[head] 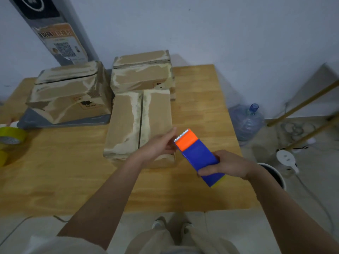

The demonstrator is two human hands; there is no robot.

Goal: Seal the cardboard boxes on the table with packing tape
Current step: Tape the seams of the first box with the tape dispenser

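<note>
My right hand (227, 166) grips the tape dispenser (199, 157) at 4 o'clock; left hand (157, 146), fingers straight, reaches its serrated end. Light rigid plastic, so I'd grab mid-body. Nearest cardboard box (139, 125) sits mid-bench, seam untaped.

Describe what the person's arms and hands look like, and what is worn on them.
Both forearms are bare to the frame's lower edge; no sleeves, gloves, watch or rings show on the left hand or right hand. Light beige clothing and pale shoes appear below.
</note>
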